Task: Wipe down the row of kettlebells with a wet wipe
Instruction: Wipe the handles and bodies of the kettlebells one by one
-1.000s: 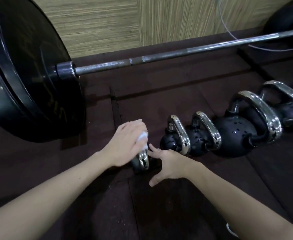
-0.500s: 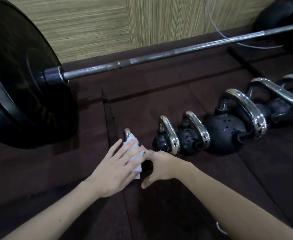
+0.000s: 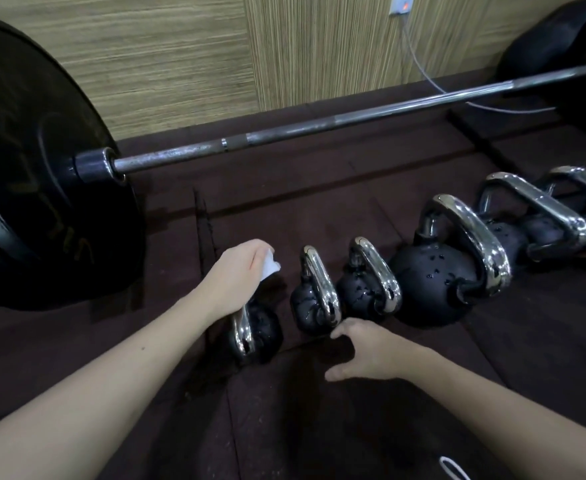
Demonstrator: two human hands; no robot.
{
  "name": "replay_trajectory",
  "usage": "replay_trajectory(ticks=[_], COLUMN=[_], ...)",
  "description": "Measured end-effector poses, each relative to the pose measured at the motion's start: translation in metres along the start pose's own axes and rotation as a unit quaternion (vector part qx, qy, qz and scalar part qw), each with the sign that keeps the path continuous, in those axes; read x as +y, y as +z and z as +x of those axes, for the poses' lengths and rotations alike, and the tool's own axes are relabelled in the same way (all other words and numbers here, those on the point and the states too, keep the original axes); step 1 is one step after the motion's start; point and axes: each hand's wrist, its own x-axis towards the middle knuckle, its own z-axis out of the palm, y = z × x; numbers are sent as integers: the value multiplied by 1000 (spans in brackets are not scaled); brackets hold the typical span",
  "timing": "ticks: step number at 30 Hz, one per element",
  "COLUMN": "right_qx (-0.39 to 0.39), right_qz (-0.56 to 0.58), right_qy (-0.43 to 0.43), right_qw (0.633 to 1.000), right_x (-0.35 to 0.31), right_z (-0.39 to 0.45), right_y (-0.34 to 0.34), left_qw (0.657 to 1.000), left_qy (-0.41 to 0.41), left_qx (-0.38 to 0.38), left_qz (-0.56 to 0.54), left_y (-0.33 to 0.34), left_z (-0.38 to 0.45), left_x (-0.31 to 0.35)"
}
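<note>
The left hand (image 3: 231, 282) clutched the wet wipe (image 3: 270, 268) over the first kettlebell (image 3: 255, 332), at the row's left end. The right hand (image 3: 364, 351) rested open on the floor beside it. Five kettlebells (image 3: 433, 282) rightward apparently remained.

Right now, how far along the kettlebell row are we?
Early. Left hand holds the wet wipe on the smallest kettlebell, first in the row. Right hand rests on the floor mat. The other kettlebells look untouched, droplets showing; all remain.
</note>
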Motion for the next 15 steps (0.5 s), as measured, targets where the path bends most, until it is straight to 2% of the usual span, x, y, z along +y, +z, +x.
replay_trajectory(ticks=[4,6,10,13,15], right_qx=[12,17,33,9,-12], right_qz=[31,64,129,118,101], right_qy=[18,10,-26,-36,-23], right_qw=[999,998,991,992,994], right_x=[13,17,21,25,27], right_z=[6,8,10,17,20], right_y=[-6,-1,1,-3,-5], left_qw=[995,992,997,998,999], left_qy=[-2,6,-1,-7,31], left_qx=[58,42,-58,-56,-40], left_qz=[-83,-120,-55,-11,11], left_y=[17,31,69,76,74], left_z=[17,23,34,36,36], left_x=[43,63,72,65,57])
